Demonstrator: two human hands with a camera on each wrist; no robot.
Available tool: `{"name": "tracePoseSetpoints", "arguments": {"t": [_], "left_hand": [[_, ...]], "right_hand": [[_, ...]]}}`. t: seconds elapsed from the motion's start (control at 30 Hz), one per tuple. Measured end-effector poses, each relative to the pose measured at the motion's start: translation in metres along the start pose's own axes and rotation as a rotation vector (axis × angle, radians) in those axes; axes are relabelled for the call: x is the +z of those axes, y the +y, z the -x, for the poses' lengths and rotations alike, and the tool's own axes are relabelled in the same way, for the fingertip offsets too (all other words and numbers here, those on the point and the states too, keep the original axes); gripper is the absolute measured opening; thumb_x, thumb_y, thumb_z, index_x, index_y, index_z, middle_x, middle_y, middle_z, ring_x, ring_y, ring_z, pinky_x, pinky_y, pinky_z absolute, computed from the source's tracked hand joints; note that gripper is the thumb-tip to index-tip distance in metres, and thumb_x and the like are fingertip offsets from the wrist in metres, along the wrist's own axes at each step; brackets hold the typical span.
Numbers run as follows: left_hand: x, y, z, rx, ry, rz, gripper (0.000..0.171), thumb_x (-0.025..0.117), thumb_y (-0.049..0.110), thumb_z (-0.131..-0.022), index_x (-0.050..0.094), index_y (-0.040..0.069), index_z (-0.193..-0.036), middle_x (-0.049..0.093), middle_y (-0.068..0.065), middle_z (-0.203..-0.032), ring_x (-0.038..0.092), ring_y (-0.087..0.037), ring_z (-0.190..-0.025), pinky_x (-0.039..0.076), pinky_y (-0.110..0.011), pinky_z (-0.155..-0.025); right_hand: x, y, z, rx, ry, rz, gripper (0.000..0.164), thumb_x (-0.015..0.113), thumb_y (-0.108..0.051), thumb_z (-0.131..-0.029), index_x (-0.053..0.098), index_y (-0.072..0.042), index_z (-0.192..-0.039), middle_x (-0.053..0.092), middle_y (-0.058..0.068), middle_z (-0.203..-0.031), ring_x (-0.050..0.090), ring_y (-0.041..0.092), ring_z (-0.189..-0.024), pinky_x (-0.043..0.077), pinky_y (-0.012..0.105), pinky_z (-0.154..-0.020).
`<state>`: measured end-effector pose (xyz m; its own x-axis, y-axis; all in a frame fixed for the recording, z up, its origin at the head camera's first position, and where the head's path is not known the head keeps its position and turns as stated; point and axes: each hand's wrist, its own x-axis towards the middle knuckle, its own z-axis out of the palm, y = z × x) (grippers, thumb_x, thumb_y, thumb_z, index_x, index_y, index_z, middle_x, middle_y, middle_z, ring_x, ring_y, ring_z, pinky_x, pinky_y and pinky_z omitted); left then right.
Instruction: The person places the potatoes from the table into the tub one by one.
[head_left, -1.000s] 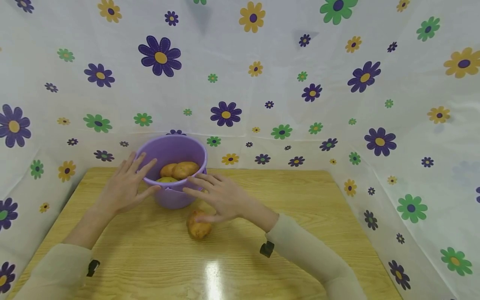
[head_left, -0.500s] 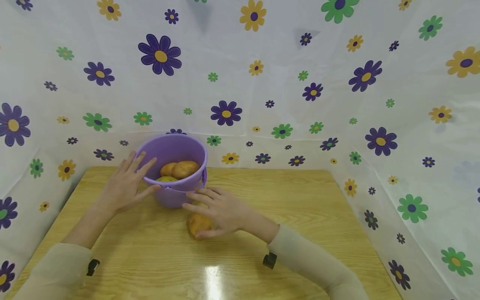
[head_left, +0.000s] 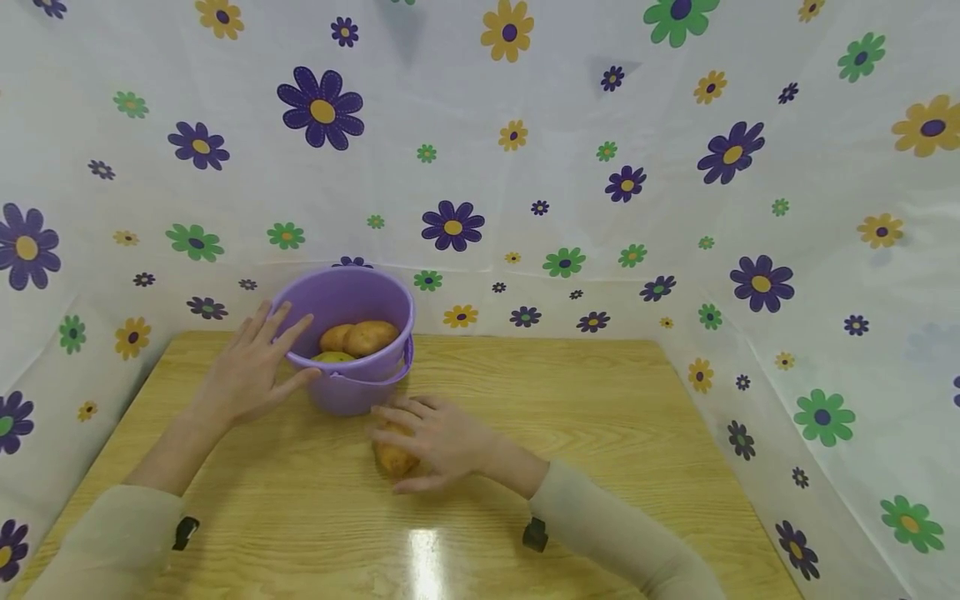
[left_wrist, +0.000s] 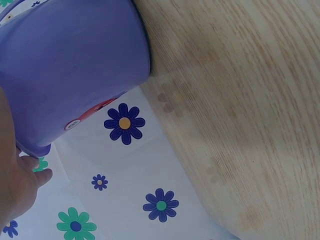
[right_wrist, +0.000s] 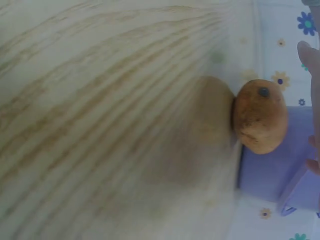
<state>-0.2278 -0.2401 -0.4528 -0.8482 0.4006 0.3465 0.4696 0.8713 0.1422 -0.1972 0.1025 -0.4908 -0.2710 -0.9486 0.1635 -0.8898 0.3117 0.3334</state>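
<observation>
A purple bucket (head_left: 352, 396) stands upright at the back left of the table, with several potatoes (head_left: 371, 338) inside. On its left rim rests my left hand (head_left: 243, 379), fingers spread and fairly straight. In the left wrist view the bucket wall (left_wrist: 75, 65) fills the upper left, and part of that hand (left_wrist: 17, 185) shows at the left edge. A loose potato (head_left: 394, 458) lies in front of the bucket. Over it hovers my right hand (head_left: 442, 442), partly covering it, its thumb apart from the fingers. The right wrist view shows a gap between this potato (right_wrist: 260, 116) and the hand (right_wrist: 315, 95).
The wooden table (head_left: 585, 467) extends to the right and front. A white flowered cloth (head_left: 525, 183) encloses the back and sides, close behind the bucket. The bucket's purple handle (head_left: 382, 379) hangs down on its front right side.
My right hand has moved down and toward me, from beside the bucket's rim to over the loose potato. My left hand stays on the rim. The potato and bucket keep their places.
</observation>
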Motion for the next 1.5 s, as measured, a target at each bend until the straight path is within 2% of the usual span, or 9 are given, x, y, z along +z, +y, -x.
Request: {"name": "tracePoseSetpoints", "arguments": {"t": [0.23,0.37,0.83,1.27,1.5], "left_hand": [[0.0,0.0,0.0,-0.008,-0.007,0.006,0.084,0.064,0.058,-0.099,0.037,0.014,-0.164,0.027,-0.027,-0.172,0.014,-0.05,-0.163,0.025,-0.073,-0.127],[0.001,-0.001,0.0,-0.007,-0.007,0.002,0.084,0.064,0.058,-0.099,0.037,0.013,-0.164,0.027,-0.028,-0.172,0.014,-0.05,-0.164,0.026,-0.073,-0.127],[-0.001,0.0,0.0,-0.012,-0.022,-0.001,0.084,0.063,0.058,-0.099,0.036,0.013,-0.165,0.026,-0.028,-0.172,0.015,-0.051,-0.163,0.024,-0.072,-0.128],[-0.001,0.0,-0.001,-0.013,-0.028,0.003,0.084,0.063,0.058,-0.099,0.036,0.013,-0.165,0.026,-0.028,-0.172,0.014,-0.051,-0.163,0.024,-0.072,-0.129],[-0.002,0.001,0.0,-0.012,-0.026,0.004,0.084,0.064,0.057,-0.099,0.037,0.013,-0.165,0.027,-0.028,-0.172,0.015,-0.051,-0.163,0.025,-0.072,-0.128]], "right_hand": [[0.015,-0.002,-0.002,-0.014,0.004,0.001,0.087,0.047,-0.08,-0.095,0.046,-0.022,-0.16,0.05,0.007,-0.164,0.052,0.026,-0.147,0.047,0.039,-0.122],[0.019,-0.003,-0.004,-0.004,-0.001,-0.027,0.086,0.05,-0.078,-0.095,0.047,-0.022,-0.159,0.051,0.009,-0.163,0.053,0.028,-0.146,0.049,0.04,-0.12],[0.036,0.0,-0.009,0.035,-0.11,-0.013,0.086,0.043,-0.08,-0.097,0.039,-0.026,-0.163,0.049,0.006,-0.163,0.049,0.024,-0.147,0.052,0.037,-0.113],[0.042,0.0,-0.01,0.04,-0.118,-0.006,0.086,0.042,-0.082,-0.096,0.039,-0.027,-0.162,0.053,0.004,-0.159,0.057,0.021,-0.137,0.055,0.035,-0.104],[0.043,0.0,-0.008,0.046,-0.128,-0.019,0.083,0.045,-0.081,-0.095,0.042,-0.028,-0.159,0.054,0.002,-0.156,0.06,0.019,-0.13,0.056,0.032,-0.1]]}}
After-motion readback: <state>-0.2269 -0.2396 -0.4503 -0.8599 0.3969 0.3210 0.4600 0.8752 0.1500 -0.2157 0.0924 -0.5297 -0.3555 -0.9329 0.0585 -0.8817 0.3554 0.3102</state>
